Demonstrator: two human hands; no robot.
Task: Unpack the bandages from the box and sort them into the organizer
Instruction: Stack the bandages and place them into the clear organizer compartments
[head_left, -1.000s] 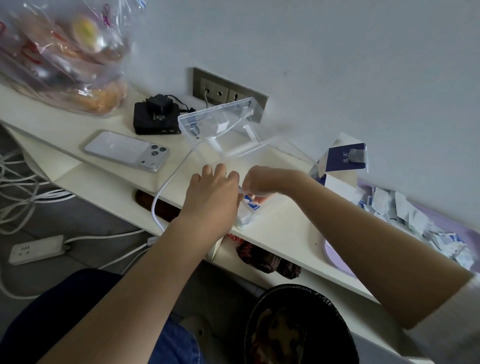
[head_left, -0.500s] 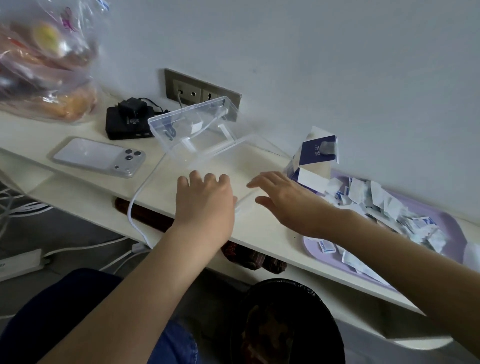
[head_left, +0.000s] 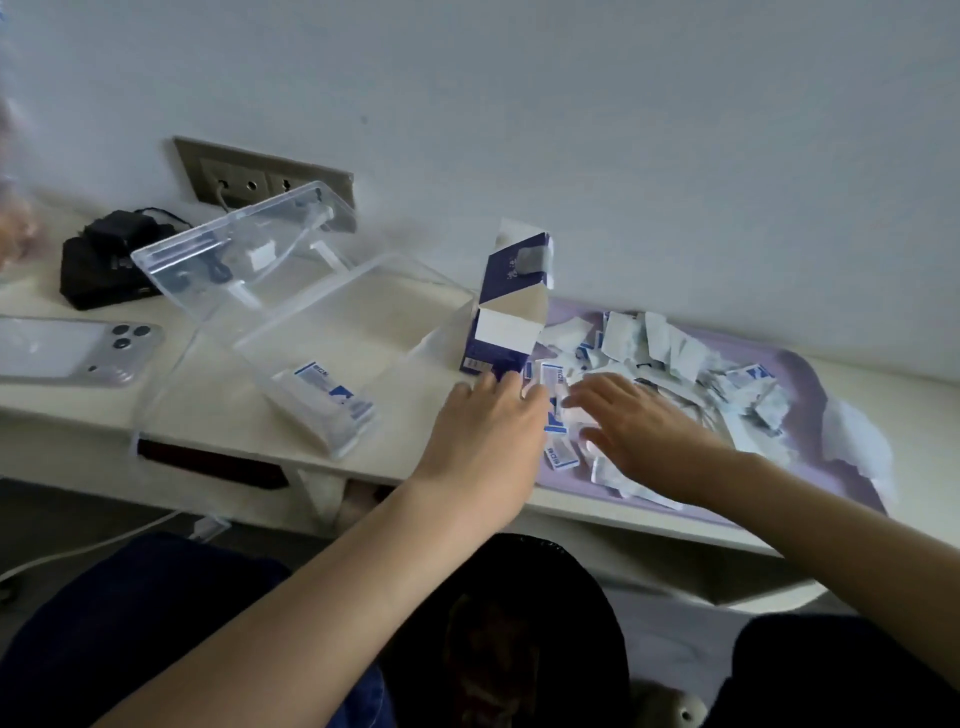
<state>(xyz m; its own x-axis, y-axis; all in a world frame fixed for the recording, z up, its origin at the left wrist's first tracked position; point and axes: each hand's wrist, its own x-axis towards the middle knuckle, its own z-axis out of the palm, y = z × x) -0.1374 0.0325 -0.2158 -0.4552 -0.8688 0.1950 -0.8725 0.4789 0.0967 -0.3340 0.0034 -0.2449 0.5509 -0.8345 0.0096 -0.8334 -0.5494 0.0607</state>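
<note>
A clear plastic organizer (head_left: 311, 332) with its lid raised stands on the white shelf; a stack of bandages (head_left: 327, 397) lies in its near corner. The blue-and-white bandage box (head_left: 511, 306) stands upright at the left end of a lilac tray (head_left: 810, 384). Loose white-and-blue bandages (head_left: 660, 348) are heaped on the tray. My left hand (head_left: 488, 431) reaches over the tray's left edge, fingers extended near the box's base. My right hand (head_left: 634, 431) lies spread over the loose bandages, fingers straight. Neither hand visibly holds anything.
A phone (head_left: 72, 345) lies face down at the left. A black charger (head_left: 111, 260) sits below a wall socket (head_left: 260, 176). A black-lined bin (head_left: 524, 623) stands under the shelf edge. A white cable (head_left: 78, 545) hangs below.
Both hands moved right, from the organizer to the tray of loose bandages. The stack of bandages now lies in the organizer. The camera view swung to the right.
</note>
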